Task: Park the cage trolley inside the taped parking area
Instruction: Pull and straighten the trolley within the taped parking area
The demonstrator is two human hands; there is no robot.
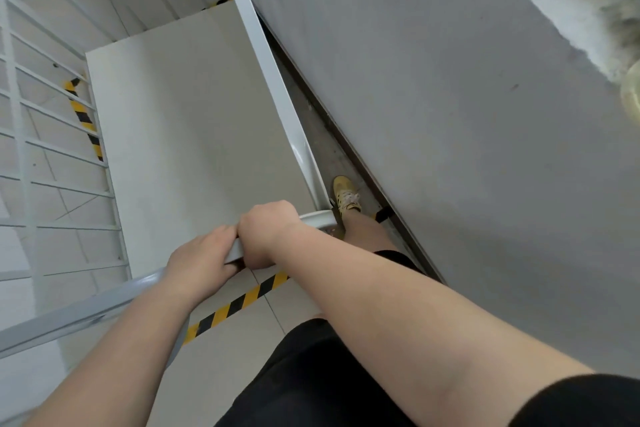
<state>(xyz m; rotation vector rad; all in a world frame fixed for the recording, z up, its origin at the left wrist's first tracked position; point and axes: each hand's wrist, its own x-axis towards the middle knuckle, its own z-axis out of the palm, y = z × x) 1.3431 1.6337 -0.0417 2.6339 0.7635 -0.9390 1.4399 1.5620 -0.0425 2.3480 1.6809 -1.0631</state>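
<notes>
We hold the cage trolley (194,121) top rail, left grip (202,262) and right grip (268,232) both wrapped around it; striped tape (239,305) seemingly just beneath.

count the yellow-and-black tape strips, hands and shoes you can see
yellow-and-black striped floor tape strips: 3
bare hands closed on the grey metal trolley bar: 2
yellow lace-up shoe: 1
total: 6

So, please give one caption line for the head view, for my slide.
Both hands, left hand and right hand, grip the cage trolley's top rail beside yellow-black floor tape.
</notes>
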